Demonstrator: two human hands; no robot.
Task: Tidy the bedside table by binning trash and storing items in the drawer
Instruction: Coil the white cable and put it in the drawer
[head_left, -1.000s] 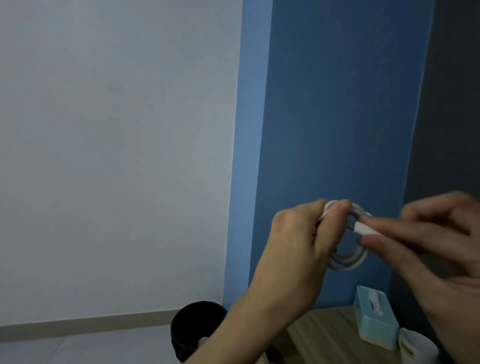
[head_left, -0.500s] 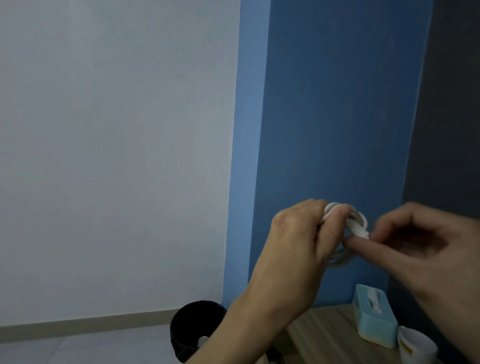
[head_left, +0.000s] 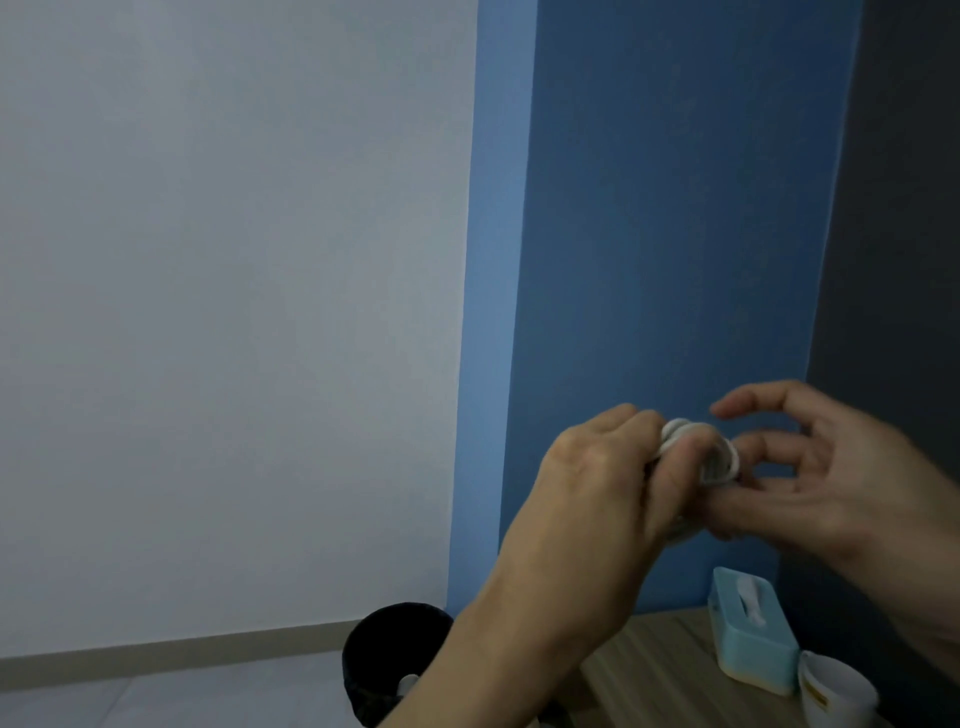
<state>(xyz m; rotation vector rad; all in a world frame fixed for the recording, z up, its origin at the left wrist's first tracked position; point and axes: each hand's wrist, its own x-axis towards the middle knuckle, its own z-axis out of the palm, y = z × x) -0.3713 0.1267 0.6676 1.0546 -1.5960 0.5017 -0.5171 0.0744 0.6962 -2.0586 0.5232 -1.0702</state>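
A coiled white cable is held up in front of the blue wall, above the wooden bedside table. My left hand grips the coil between thumb and curled fingers. My right hand is just right of the coil, its fingers loosely spread, the lower ones touching the coil from beneath. Motion blur hides the cable's plug end. A black bin stands on the floor left of the table, with a small pale item inside.
A light blue tissue box with a tissue poking out lies on the table near the wall. A white cup stands next to it at the bottom right. A dark panel runs along the right edge.
My right hand has let go of the cable's plug end and its fingers have spread apart beside the coil. The coil looks tighter in my left hand.
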